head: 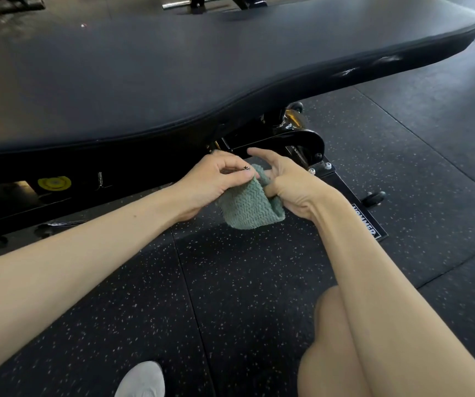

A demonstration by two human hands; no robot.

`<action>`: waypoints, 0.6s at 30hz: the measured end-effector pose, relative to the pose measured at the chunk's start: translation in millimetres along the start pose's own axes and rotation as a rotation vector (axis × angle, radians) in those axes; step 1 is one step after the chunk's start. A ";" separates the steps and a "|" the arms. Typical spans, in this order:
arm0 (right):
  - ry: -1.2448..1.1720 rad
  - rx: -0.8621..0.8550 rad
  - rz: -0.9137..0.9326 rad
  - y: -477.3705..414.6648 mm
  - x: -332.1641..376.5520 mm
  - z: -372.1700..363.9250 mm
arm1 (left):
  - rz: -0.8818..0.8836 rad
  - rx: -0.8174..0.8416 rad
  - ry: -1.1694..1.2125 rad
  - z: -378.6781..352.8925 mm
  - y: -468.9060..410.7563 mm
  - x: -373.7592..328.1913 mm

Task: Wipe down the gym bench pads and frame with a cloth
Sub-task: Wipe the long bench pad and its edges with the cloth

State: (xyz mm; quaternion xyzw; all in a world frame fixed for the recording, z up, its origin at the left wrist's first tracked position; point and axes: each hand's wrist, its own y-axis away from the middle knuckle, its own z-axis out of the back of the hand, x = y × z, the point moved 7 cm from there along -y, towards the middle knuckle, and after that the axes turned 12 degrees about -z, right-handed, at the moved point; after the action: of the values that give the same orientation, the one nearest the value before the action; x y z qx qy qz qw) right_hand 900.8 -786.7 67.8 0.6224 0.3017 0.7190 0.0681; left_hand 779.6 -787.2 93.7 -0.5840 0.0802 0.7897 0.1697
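Fingers [232,167] of left hand [213,183] and right hand [293,193] pinching green cloth [245,209], beside bench frame [302,138]

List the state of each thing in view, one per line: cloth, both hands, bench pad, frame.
Cloth: folded, held up off the floor.
Left hand: pinches its top edge.
Right hand: grips its right side, forefinger straight.
Bench pad: flat, pale scuffs along its right edge.
Frame: glossy black, just behind the hands; contact cannot be told.
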 end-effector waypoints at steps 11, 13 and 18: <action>0.109 0.053 -0.002 5.2 2.8 -6.3 | 0.222 -0.004 0.264 -6.4 -1.7 17.7; 0.120 0.036 -0.014 3.0 1.3 -5.9 | 0.212 -0.092 0.230 0.8 -2.2 21.8; -0.168 0.004 -0.041 -2.3 2.1 0.6 | 0.323 -0.426 0.566 14.3 2.1 27.8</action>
State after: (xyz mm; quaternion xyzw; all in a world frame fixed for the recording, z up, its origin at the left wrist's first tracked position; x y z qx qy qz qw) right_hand 900.2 -783.7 68.5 0.6745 0.3091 0.6620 0.1064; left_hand 758.9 -779.7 71.5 -0.7808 0.0491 0.6129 -0.1109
